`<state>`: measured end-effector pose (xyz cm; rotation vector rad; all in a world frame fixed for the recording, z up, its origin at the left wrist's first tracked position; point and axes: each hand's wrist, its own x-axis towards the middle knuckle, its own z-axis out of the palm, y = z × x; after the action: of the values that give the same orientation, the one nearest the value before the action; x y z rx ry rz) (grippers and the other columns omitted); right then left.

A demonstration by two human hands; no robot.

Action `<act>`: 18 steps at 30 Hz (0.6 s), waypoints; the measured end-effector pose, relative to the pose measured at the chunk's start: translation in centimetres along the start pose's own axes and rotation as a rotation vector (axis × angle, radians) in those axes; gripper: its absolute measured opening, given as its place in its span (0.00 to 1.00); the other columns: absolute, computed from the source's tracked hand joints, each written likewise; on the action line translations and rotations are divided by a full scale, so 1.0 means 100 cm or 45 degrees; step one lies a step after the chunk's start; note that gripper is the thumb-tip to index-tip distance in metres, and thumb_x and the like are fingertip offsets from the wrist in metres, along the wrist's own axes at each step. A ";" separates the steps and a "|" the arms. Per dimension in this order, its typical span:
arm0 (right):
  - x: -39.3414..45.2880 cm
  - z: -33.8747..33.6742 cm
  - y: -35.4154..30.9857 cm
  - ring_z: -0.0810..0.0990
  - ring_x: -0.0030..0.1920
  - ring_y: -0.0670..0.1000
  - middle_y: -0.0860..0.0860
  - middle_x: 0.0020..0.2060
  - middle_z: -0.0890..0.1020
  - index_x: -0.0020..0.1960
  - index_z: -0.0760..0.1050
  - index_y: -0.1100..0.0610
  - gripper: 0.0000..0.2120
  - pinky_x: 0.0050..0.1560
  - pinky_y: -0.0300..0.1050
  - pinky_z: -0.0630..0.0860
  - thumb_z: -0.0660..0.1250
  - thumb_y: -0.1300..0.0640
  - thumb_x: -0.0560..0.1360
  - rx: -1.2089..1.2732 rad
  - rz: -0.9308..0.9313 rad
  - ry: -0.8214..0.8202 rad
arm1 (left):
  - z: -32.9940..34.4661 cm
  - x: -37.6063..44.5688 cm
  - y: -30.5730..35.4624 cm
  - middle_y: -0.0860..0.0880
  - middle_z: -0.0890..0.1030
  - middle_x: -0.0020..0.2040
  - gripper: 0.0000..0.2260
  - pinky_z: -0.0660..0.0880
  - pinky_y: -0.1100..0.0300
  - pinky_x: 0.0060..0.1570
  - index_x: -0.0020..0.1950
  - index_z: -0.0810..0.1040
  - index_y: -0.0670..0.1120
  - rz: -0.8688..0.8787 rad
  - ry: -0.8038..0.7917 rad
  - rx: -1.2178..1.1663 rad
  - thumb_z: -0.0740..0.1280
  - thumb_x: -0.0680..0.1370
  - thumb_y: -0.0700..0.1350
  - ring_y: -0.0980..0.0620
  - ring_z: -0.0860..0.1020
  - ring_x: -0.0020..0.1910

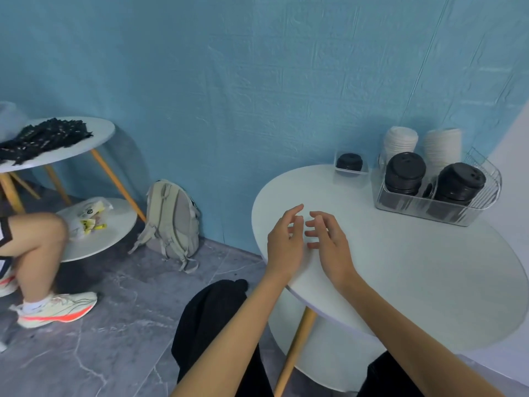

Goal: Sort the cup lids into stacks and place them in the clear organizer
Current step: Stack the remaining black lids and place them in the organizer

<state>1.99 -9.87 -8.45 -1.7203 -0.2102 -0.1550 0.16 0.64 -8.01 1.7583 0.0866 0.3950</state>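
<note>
The clear organizer (446, 209) stands at the back right of the round white table (415, 282). It holds two stacks of black lids (405, 173) in front and two stacks of white lids (400, 141) behind. A small clear box (362, 170) with a short stack of black lids (349, 161) sits to its left. My left hand (284, 245) and my right hand (329, 242) hover side by side over the table's left part, fingers loosely spread, holding nothing.
A second white two-level table (100, 127) at the left carries a pile of black items (43, 138). A seated person's leg and shoe (57, 309) are beside it. A beige backpack (174, 222) leans on the blue wall.
</note>
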 end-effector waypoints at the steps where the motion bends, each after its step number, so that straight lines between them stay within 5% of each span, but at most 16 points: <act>1: 0.000 0.000 0.000 0.81 0.58 0.51 0.50 0.60 0.81 0.66 0.73 0.50 0.14 0.60 0.53 0.81 0.55 0.48 0.85 -0.004 -0.003 -0.003 | 0.000 0.000 0.000 0.56 0.78 0.70 0.15 0.72 0.58 0.69 0.72 0.75 0.57 0.001 0.005 -0.003 0.57 0.87 0.50 0.56 0.76 0.66; 8: 0.002 0.009 0.003 0.82 0.58 0.51 0.50 0.60 0.81 0.64 0.73 0.49 0.14 0.61 0.54 0.81 0.54 0.46 0.84 -0.071 -0.032 -0.009 | -0.001 0.002 -0.002 0.56 0.80 0.66 0.14 0.71 0.73 0.57 0.71 0.75 0.57 0.009 0.015 -0.029 0.58 0.87 0.51 0.60 0.79 0.61; 11: 0.003 0.009 0.005 0.83 0.57 0.48 0.47 0.58 0.82 0.62 0.73 0.48 0.13 0.60 0.49 0.81 0.54 0.46 0.85 -0.060 -0.034 -0.034 | -0.002 0.001 -0.003 0.57 0.81 0.64 0.14 0.73 0.69 0.60 0.71 0.76 0.58 0.003 0.016 -0.041 0.58 0.87 0.50 0.61 0.79 0.60; 18: 0.003 0.011 0.000 0.83 0.54 0.45 0.45 0.54 0.84 0.59 0.75 0.46 0.14 0.56 0.42 0.79 0.53 0.45 0.84 -0.050 -0.040 -0.088 | -0.005 0.005 -0.001 0.54 0.82 0.61 0.14 0.73 0.76 0.47 0.71 0.76 0.55 -0.027 0.023 -0.119 0.58 0.87 0.47 0.65 0.82 0.50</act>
<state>2.24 -8.80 -8.55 -1.7632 -0.2871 -0.1235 0.44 1.27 -7.87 1.6609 0.0984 0.3937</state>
